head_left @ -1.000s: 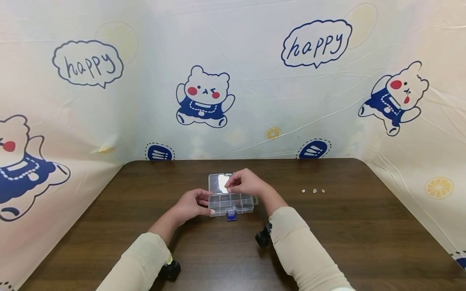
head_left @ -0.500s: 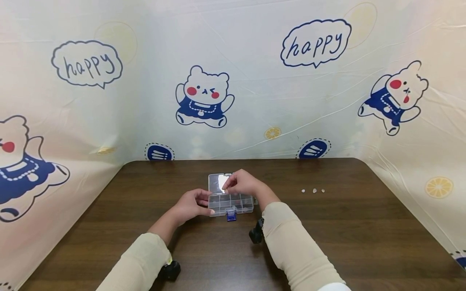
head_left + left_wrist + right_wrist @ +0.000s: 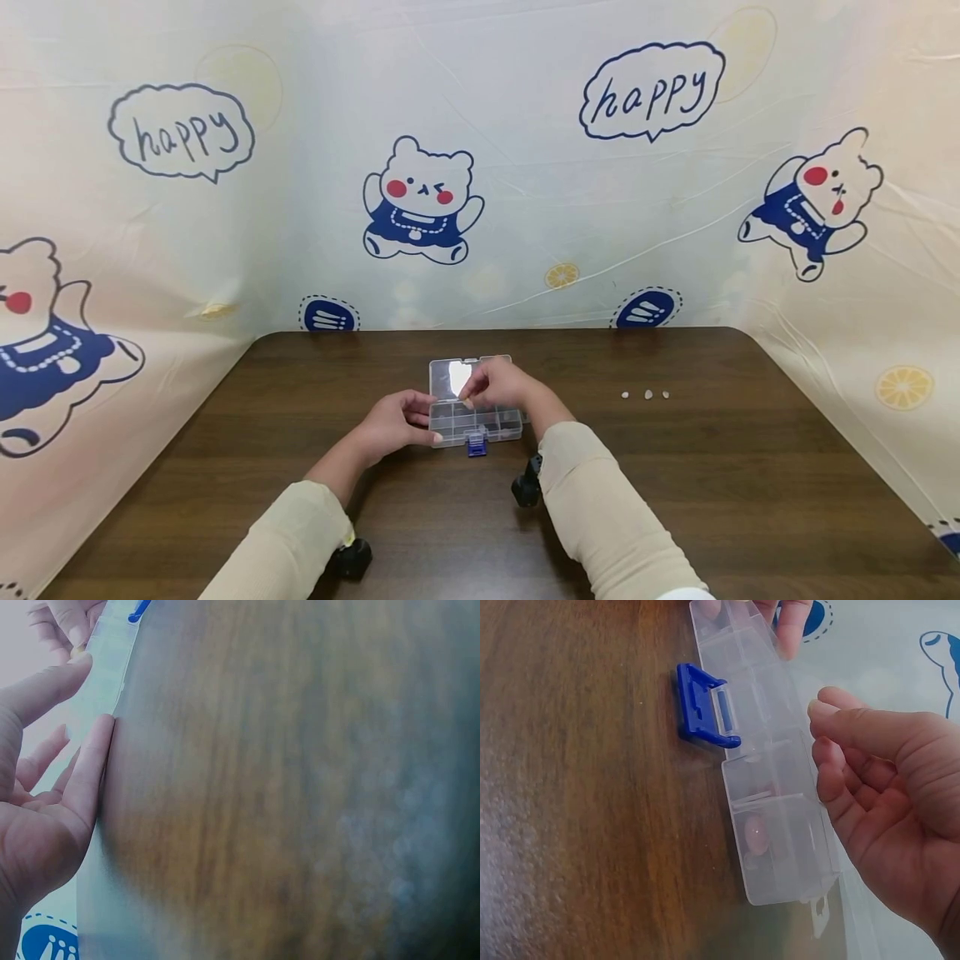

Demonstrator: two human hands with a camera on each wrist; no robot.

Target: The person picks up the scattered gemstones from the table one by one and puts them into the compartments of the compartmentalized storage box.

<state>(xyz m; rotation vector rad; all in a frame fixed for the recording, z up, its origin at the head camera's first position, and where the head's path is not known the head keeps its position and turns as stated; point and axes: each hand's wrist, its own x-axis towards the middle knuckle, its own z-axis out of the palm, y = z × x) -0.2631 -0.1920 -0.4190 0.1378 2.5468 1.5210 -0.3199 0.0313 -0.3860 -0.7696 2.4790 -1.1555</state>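
Observation:
A clear plastic compartment box (image 3: 442,432) lies on the table with its lid (image 3: 442,375) folded back and its blue latch (image 3: 477,444) hanging at the front. My left hand (image 3: 395,423) holds the box's left end, thumb at the front corner and fingers farther back. Over the back row of compartments, my right hand (image 3: 504,387) has thumb and fingertips together on a small yellowish stone (image 3: 78,651), mostly hidden by the fingers. A pink rounded stone (image 3: 757,834) shows in the box's end compartment in the right wrist view.
Three small pale stones, among them a middle stone (image 3: 648,394), lie in a row on the brown wooden table (image 3: 750,467), right of the box. A printed curtain (image 3: 525,208) stands behind the table.
My right hand has shifted slightly left and then lowered toward the box's back compartments. The left hand and the box have stayed in place.

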